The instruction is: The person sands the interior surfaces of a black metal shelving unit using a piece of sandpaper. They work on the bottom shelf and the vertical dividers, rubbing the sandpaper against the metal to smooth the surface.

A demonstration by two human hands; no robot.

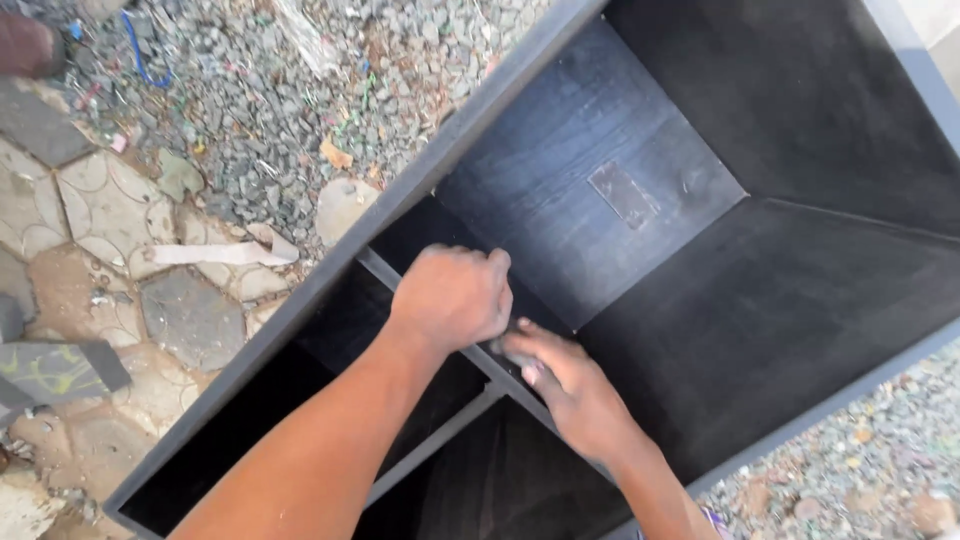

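Observation:
A large black wooden cabinet lies open side up on the ground, with grey-edged panels and an inner divider. My left hand is curled into a fist on the divider's top edge, where it meets the shelf panel. Whatever it may grip is hidden under the fingers. Just to the right and below it is my right hand, its fingers held together and the tips pressed against the same edge. A small greyish blur shows at the fingertips, too unclear to name. The two hands almost touch.
Loose grey gravel and patterned paving stones surround the cabinet on the left. A pale strip of scrap lies on the stones. More gravel shows at the lower right. A rectangular patch marks the cabinet's back panel.

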